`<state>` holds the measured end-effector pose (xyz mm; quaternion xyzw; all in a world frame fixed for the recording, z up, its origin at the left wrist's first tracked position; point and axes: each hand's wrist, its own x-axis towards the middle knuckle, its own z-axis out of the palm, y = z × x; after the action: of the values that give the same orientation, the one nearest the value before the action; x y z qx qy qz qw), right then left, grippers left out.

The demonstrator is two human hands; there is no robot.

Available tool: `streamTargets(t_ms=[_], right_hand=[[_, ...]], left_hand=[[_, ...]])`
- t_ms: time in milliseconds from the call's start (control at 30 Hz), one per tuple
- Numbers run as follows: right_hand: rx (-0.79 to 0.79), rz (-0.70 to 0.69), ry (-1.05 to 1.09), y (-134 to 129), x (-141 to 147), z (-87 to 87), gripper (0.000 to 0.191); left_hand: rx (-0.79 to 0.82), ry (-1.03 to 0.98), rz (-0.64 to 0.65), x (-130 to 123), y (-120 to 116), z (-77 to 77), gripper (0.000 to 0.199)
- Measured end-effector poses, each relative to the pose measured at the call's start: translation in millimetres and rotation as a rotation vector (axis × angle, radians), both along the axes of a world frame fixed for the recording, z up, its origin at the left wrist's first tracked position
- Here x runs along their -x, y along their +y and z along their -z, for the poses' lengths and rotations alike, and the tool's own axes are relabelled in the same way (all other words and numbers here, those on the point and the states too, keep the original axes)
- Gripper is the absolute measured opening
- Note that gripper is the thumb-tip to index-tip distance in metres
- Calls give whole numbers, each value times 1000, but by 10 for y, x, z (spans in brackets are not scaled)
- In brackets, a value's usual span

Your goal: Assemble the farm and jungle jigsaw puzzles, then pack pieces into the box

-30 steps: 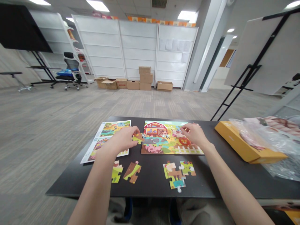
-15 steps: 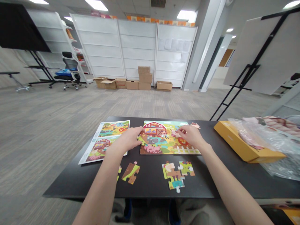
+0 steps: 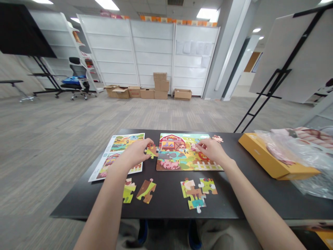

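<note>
- The left hand [image 3: 132, 153] pinches a small jigsaw piece [image 3: 152, 151] between thumb and fingers, at the left edge of the farm jigsaw puzzle [image 3: 179, 163], just below the frame's center. The fingers hide part of the piece, so its full outline is hard to make out, and no long axis is clear.
- The puzzle's long side runs left to right across the table. A red barn stands at its upper left, and a white fence runs along the lower right edge.
- The right hand [image 3: 211, 150] rests on the puzzle's upper right, with fingers curled downward. They hide whatever is beneath them, so I cannot tell whether it holds anything.
- A single loose piece [image 3: 217, 139] lies just beyond the right hand, past the puzzle's top right corner.
- Below the puzzle are two separate pieces [image 3: 146, 191] on the left and a small, overlapping pile of pieces [image 3: 194, 196] on the right, on the black table [image 3: 166, 210].
- A printed picture sheet [image 3: 125, 142] lies left of the puzzle, partly covered by the left hand and forearm.
- At right, a yellow box [image 3: 273, 161] sits partly under clear plastic wrap [image 3: 309, 163], which runs off the frame's right edge.
</note>
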<state>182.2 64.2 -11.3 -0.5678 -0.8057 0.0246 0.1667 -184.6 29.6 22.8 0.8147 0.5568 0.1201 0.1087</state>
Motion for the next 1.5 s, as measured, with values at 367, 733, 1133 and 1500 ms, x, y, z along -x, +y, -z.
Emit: streamTargets(t_ms=[367,733,1133,1500], right_hand=[[-2,-21,5,1,9,9,28],[-6,-48,10,-6,4,29,27],[9,-44,-2,-21,6,22,28],[17,-54,-21,-26,10,8,32]], left_hand=[[-64,-62,97,-216,20,123,62],[-46,-22,94,-456,-40,26,66],[-41,29,101,-506,62,108,46],[20,115,202,-761,133,244,25]])
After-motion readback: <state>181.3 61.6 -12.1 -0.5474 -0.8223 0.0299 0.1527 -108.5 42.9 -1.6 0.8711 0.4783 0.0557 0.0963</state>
